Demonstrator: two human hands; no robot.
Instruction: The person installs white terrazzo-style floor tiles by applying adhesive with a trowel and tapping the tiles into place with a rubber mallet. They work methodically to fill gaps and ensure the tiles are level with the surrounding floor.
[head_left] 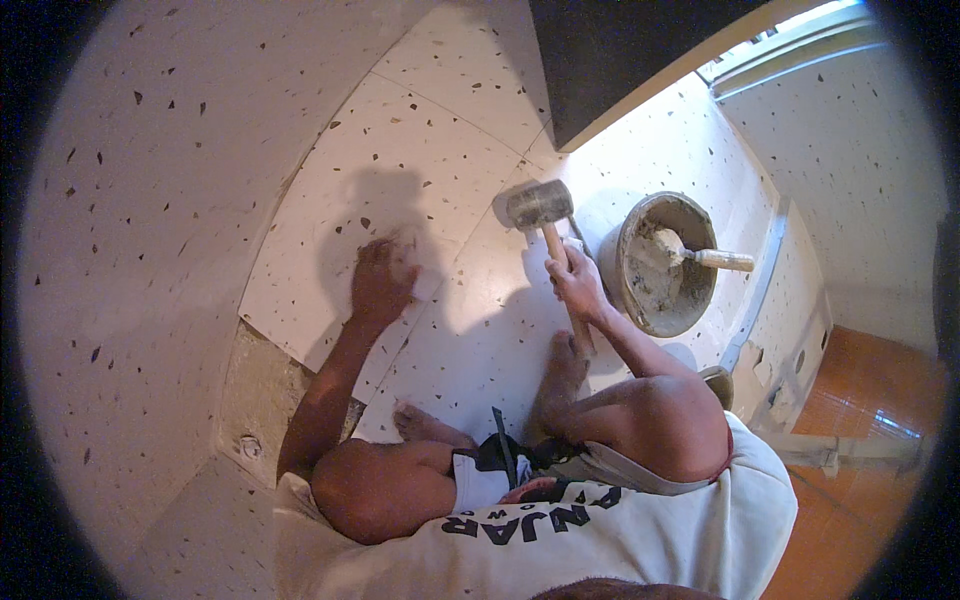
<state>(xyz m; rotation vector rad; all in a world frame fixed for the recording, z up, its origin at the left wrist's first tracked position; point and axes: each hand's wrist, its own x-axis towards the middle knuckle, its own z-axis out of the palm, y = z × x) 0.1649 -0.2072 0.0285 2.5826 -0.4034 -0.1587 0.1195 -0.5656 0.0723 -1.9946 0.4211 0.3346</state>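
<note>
My right hand (578, 285) is closed around the wooden handle of a rubber mallet (540, 204). Its dark head is raised near the bucket's left side. My left hand (382, 278) is over a large speckled floor tile (330, 250) on the left, its shadow around it. The fingers are smeared, and a pale patch shows at their tips; I cannot make out whether it is something held. To the right of the mallet stands a round bucket (622, 262) of grey mortar. A trowel (722, 259) rests in it, its wooden handle jutting over the rim.
Bare rough floor (262, 392) with a round pipe opening (250, 447) shows at the lower left, beside the tile's edge. A speckled wall (130, 230) rises on the left. A dark door (620, 60) stands ahead. Orange flooring (860, 430) lies at the right.
</note>
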